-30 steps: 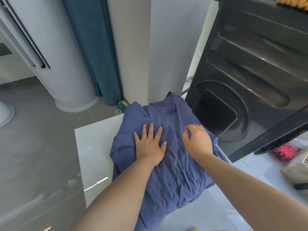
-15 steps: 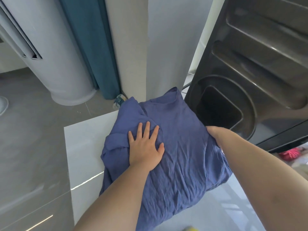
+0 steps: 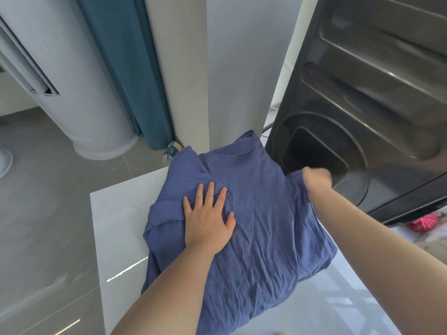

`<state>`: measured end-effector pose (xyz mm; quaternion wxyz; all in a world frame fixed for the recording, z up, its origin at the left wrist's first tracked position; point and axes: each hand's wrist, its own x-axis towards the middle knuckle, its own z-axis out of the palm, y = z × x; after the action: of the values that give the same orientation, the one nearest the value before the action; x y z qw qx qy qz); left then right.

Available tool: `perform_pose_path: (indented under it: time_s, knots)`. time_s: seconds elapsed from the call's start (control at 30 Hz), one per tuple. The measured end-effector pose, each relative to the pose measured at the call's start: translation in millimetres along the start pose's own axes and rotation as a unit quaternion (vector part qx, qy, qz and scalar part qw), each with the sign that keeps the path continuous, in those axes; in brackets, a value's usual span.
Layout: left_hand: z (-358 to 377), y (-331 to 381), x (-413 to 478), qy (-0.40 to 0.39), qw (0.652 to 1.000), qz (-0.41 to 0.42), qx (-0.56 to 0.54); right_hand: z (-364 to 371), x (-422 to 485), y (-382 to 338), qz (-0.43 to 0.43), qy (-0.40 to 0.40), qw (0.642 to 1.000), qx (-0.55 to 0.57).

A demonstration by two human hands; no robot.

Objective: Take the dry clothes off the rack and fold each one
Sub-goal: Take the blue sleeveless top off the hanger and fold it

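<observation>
Bare forearms [image 3: 169, 286], uncovered right to the frame's lower edge; the left grip [image 3: 208, 220] and the right grip [image 3: 317, 178] are bare too, the right one blurred

Garment [image 3: 261, 213] on table [image 3: 116, 213], left hand [image 3: 208, 218] atop, appliance [image 3: 362, 105] behind right.

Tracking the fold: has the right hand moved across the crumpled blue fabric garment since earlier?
Yes. The right hand slid rightward over the blue garment, toward the dark grey appliance.
</observation>
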<state>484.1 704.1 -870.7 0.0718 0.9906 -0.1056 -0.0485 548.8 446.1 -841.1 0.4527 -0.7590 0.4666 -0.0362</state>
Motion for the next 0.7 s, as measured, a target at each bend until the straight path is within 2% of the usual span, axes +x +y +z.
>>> perform_pose_path:
  time_s: [0.07, 0.13, 0.2, 0.27, 0.3, 0.37, 0.4, 0.43, 0.47, 0.5, 0.57, 0.63, 0.67, 0.7]
  knots:
    - [0.0, -0.2, -0.3, 0.0, 1.0, -0.003, -0.006, -12.3, -25.3, -18.0, -0.108, 0.084, 0.99, 0.042]
    - [-0.9, 0.0, -0.9, 0.003, 1.0, -0.006, -0.011, -22.6, -52.8, -31.7, -0.188, 0.123, 0.972, 0.066]
    - [-1.9, 0.4, -1.0, 0.007, 1.0, -0.012, -0.021, -23.5, -74.5, -40.0, -0.266, 0.104, 0.957, 0.052]
    - [-3.9, 0.1, -1.8, 0.014, 0.999, -0.023, -0.046, -17.1, -96.4, -45.0, -0.389, 0.032, 0.921, -0.012]
    - [-4.6, -0.7, -2.6, 0.019, 0.997, -0.029, -0.064, -12.6, -104.7, -44.0, -0.463, -0.028, 0.883, -0.072]
    - [-6.3, -2.1, -4.1, 0.035, 0.993, -0.041, -0.105, -2.6, -112.4, -34.5, -0.577, -0.158, 0.773, -0.214]
    - [-6.7, -3.2, -5.2, 0.043, 0.99, -0.047, -0.122, 1.0, -114.4, -27.7, -0.608, -0.193, 0.723, -0.267]
    - [-6.9, -4.0, -5.9, 0.046, 0.989, -0.051, -0.133, 2.6, -115.0, -20.8, -0.627, -0.202, 0.698, -0.281]
    - [-6.9, -4.3, -6.2, 0.047, 0.988, -0.052, -0.135, 2.4, -115.3, -14.8, -0.634, -0.19, 0.703, -0.259]
    - [-6.5, -4.6, -6.0, 0.051, 0.989, -0.049, -0.129, 1.9, -113.5, -9.9, -0.637, -0.151, 0.727, -0.208]
    - [-5.1, -4.3, -4.9, 0.06, 0.99, -0.041, -0.118, -0.4, -108.6, -2.7, -0.601, -0.04, 0.791, -0.104]
    - [-4.6, -3.6, -3.6, 0.063, 0.991, -0.037, -0.111, -1.2, -94.3, 1.3, -0.483, 0.018, 0.873, -0.067]
    - [-4.5, -3.6, -3.1, 0.061, 0.992, -0.036, -0.105, -0.1, -87.0, 2.9, -0.412, 0.01, 0.908, -0.077]
    - [-4.9, -3.6, -2.6, 0.058, 0.993, -0.033, -0.096, 2.5, -80.2, 5.1, -0.361, -0.016, 0.927, -0.104]
